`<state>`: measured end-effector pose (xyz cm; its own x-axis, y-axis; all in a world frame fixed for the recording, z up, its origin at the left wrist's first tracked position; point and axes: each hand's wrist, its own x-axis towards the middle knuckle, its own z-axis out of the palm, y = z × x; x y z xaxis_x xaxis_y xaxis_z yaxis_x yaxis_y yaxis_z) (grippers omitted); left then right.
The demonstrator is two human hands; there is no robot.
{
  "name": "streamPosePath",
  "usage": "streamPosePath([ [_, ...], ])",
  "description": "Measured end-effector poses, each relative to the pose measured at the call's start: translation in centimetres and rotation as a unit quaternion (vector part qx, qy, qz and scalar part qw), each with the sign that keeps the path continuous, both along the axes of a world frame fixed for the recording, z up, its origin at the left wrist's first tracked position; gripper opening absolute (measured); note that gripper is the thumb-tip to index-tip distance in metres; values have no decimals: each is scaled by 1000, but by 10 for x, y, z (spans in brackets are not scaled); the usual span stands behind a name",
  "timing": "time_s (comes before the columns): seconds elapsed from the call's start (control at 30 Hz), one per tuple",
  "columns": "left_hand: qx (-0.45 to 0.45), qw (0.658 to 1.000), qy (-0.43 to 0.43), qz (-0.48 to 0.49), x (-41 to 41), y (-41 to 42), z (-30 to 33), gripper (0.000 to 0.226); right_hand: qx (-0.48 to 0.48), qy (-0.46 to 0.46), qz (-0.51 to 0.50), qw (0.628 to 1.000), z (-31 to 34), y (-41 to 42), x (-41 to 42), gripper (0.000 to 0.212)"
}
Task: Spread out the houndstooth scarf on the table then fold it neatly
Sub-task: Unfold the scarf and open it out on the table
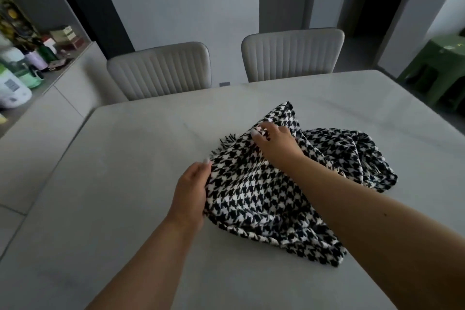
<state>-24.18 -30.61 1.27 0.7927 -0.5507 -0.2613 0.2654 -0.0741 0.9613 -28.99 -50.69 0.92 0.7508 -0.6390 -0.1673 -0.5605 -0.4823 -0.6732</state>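
Sprawling across my pale tabletop [125,184], the black-and-white houndstooth scarf [264,196] lies rumpled, its fringed end toward the chairs [161,68]. My left hand [191,196] pinches its near-left edge; my right hand [274,143] has its grip curled round a raised fold.

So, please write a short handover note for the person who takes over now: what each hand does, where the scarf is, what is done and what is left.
Left hand: grips the near-left edge of the houndstooth scarf.
Right hand: fingers curled into the cloth further back, near the fringed end.
Scarf: on the table, right of centre, bunched. The part between the hands is partly opened; the right part lies in a crumpled heap.
Done: scarf is on the table and spreading has begun.
Left: pull it out flat, smooth the heap on the right, then fold it neatly.
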Motion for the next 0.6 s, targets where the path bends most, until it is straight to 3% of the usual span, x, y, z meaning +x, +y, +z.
streamPosePath([
  [0.1,55,997,-24,-57,-6,31,-3,53,-8,45,67,997,2,15,19,51],
  [0.17,70,994,-12,-83,-10,41,-10,51,68,76,79,992,-8,28,26,48],
  [0.27,46,998,20,-47,-10,45,-15,33,184,86,19,979,-19,45,23,65],
  [0.37,2,998,60,8,0,36,-15,26,190,30,56,980,-14,47,13,59],
  [0.43,-20,997,76,25,7,24,-11,23,269,-19,124,955,-1,52,-1,54],
  [0.5,-52,993,107,3,11,6,-4,31,290,-51,181,938,9,60,-15,56],
  [0.53,-66,989,130,-16,11,-5,1,38,284,-84,176,939,12,62,-20,53],
  [0.6,-80,982,163,-50,12,-24,13,52,301,-158,73,938,12,50,-29,33],
])
